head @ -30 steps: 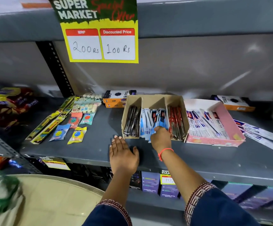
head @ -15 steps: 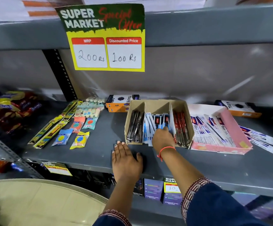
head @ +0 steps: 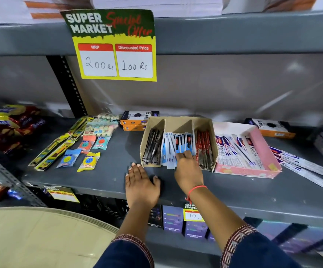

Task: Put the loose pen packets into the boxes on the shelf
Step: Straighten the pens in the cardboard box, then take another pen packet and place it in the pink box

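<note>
My right hand presses its fingers together, flat on the blue packets in the brown box's middle slot. Light, slippery, bendy; I'd pinch their near ends. Left hand rests open on the shelf.

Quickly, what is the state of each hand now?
Left hand: open, flat on the shelf, holding nothing.
Right hand: fingers on the blue pen packets; grip cannot be told.

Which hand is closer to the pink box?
The right hand. It reaches into the middle section of the brown box, which sits right beside the pink box. The left hand lies flat on the shelf, farther over, past the brown box.
</note>
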Demonstrator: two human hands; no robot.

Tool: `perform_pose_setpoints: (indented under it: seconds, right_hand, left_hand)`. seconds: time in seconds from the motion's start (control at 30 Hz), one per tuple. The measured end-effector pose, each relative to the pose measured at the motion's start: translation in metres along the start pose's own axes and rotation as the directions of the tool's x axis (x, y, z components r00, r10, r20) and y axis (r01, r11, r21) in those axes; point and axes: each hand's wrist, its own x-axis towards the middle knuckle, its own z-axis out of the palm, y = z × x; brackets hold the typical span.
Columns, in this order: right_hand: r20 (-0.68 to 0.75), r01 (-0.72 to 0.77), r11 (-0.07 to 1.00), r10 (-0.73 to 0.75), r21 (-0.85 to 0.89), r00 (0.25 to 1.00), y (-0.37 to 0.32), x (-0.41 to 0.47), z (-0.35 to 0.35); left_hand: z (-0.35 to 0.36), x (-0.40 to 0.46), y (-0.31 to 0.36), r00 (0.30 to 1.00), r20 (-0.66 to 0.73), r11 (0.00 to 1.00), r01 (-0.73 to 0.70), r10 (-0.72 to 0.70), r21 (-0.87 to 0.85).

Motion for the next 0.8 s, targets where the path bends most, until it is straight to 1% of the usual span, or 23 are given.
perform_pose_setpoints:
  seconds: [0.17,0.33,0.43,0.6,0.67,0.8]
  right_hand:
    - [0.009,0.06,0.996,-0.059,-0.067,0.998,0.029,-0.029,-0.001]
    - [-0.054,0.075,0.972,-0.09,-0.224,0.994,0.067,-0.056,-0.002]
    - [-0.113,0.028,0.961,-0.061,-0.275,0.992,0.088,-0.072,-0.013]
    - [-0.18,-0.084,0.953,0.032,-0.29,0.983,0.122,-0.086,-0.031]
    - [-0.177,-0.129,0.956,0.084,-0.264,0.981,0.136,-0.089,-0.04]
    - [-0.276,-0.174,0.949,0.099,-0.264,0.956,0.166,-0.095,-0.051]
  left_hand:
    - [-0.004,-0.003,0.007,0.995,0.089,0.998,0.03,-0.034,0.053]
    - [0.0,-0.02,0.023,0.994,0.097,0.997,0.036,-0.043,0.063]
    - [0.005,-0.031,0.036,0.994,0.098,0.997,0.033,-0.039,0.063]
    - [0.013,-0.046,0.065,0.994,0.112,0.998,0.003,-0.01,0.058]
    - [0.017,-0.051,0.082,0.991,0.133,0.999,-0.027,0.021,0.043]
    - [0.029,-0.064,0.121,0.984,0.151,0.995,-0.099,0.095,0.019]
